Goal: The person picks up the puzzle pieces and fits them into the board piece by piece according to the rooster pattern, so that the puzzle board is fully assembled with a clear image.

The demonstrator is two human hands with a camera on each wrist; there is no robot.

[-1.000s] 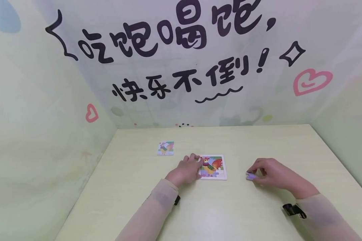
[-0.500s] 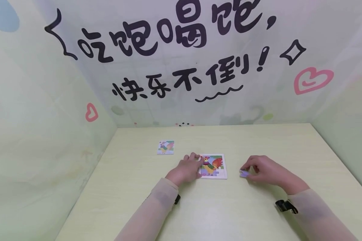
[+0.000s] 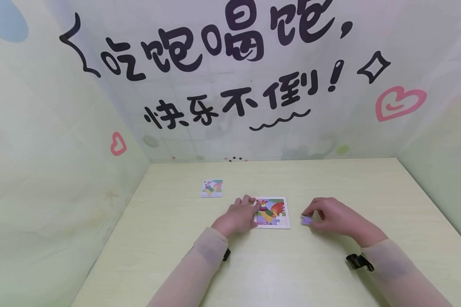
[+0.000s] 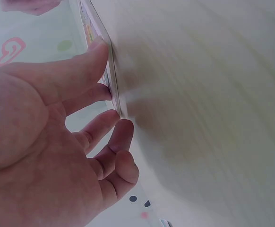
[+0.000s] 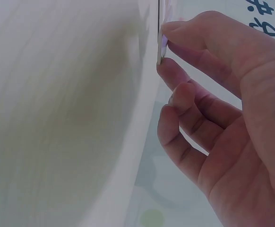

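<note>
A jigsaw puzzle in a white square tray shows a rooster, with a pale bare patch in its lower right corner. My left hand rests at the tray's left side. In the left wrist view, the thumb touches the near edge, while the other fingers lie loosely bent around the corner. Right of the tray, my right hand pinches a small purple puzzle piece between thumb and forefinger. From the right wrist, that piece appears edge-on, close over the table.
A small square card with a paler rooster picture lies behind and left of the tray. The light wooden table meets a printed backdrop at the rear, with similar cloth along both sides.
My right hand has moved left with the puzzle piece, nearer to the tray. The left hand and the tray have stayed put.
</note>
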